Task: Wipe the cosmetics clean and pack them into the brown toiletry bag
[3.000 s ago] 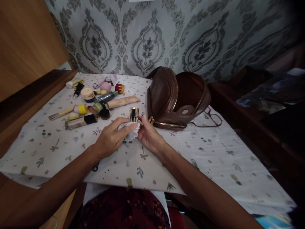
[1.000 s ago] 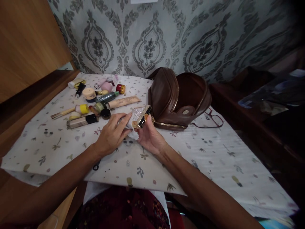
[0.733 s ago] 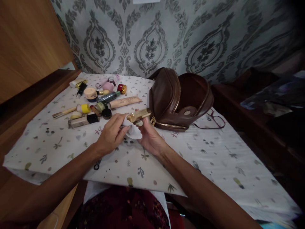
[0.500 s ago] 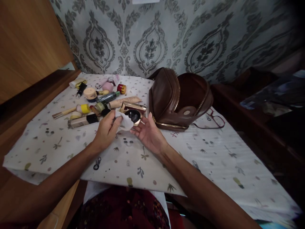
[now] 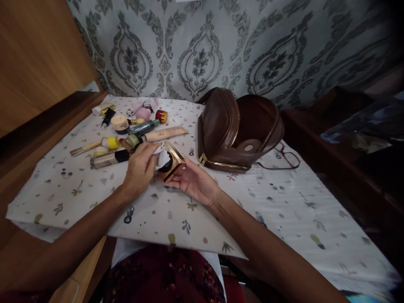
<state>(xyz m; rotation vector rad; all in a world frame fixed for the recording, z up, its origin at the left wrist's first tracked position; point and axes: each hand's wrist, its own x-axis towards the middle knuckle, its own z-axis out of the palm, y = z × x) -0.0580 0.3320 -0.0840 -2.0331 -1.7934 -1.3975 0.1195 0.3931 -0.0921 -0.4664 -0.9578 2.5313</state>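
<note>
My right hand (image 5: 197, 181) grips a gold-edged compact case (image 5: 174, 170) with a dark round face, tilted above the cloth. Pinched in my left hand (image 5: 141, 168) is a crumpled white tissue (image 5: 162, 158), pressed against the compact's dark face. Left of that hand lies a clear bottle with a black cap (image 5: 107, 160). Just beyond the hands rests a beige squeeze tube (image 5: 166, 133). The fingertips of my left hand are partly hidden behind the tissue.
An unzipped brown leather bag (image 5: 217, 126) stands to the right, with red-framed glasses (image 5: 288, 160) beside it. Several cosmetics lie at the back left, among them a cream jar (image 5: 120, 124), a green tube (image 5: 142, 127) and a red-and-gold jar (image 5: 161, 116). Patterned wallpaper rises behind.
The compact has turned in my right hand and tilted more upright, moving slightly left and nearer. My left hand still holds the tissue against it.
</note>
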